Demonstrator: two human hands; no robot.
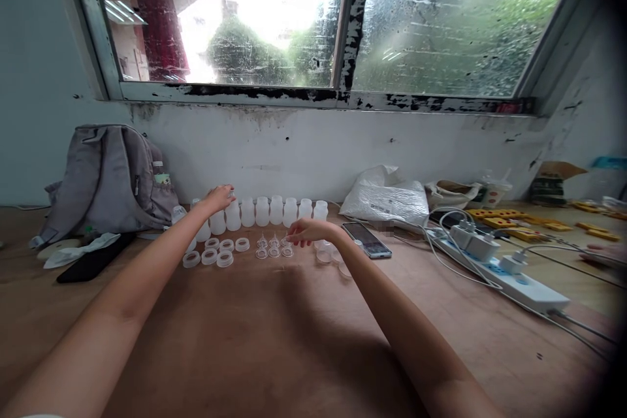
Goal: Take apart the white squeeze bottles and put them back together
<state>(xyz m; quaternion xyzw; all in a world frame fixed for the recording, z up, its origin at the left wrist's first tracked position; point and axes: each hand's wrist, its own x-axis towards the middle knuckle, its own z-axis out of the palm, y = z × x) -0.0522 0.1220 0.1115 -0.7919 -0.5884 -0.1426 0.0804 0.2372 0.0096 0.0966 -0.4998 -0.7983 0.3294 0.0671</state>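
Along the wall stands a row of frosted bottles. My left hand is at the tops of the bottles on the left, its fingers bent around something small and clear that I cannot make out. My right hand hovers at the right edge of a group of clear nipples, fingers curved down; whether it grips one is too small to tell. White rings lie left of the nipples. Clear round caps lie to the right, partly behind my right forearm.
A phone and a plastic bag are right of the bottles. A power strip with cables lies farther right. A grey backpack and a black pouch are at left. Another person's hand shows at the right edge.
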